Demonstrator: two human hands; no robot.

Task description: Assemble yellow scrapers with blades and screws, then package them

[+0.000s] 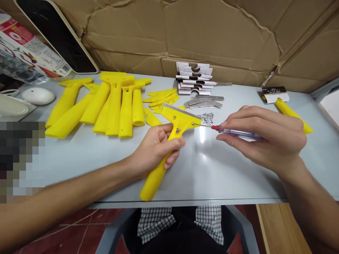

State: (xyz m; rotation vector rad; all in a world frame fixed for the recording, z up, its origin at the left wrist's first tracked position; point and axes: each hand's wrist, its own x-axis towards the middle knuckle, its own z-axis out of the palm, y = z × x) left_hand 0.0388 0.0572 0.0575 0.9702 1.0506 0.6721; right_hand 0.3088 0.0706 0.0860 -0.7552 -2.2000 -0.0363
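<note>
Left hand (159,146) grips yellow scraper (181,118) | right hand (267,135) grips screwdriver (238,133) | small fasteners (208,118), blades (203,102) beyond | handles (112,113) crowd left

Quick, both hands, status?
Left hand: closed around the yellow scraper.
Right hand: closed on the screwdriver, its tip at the scraper's head.

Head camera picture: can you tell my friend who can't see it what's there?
A left hand grips a yellow scraper while the right hand holds a screwdriver to one screw; yellow handles, metal blades and tiny metal parts lie on the table.
</note>
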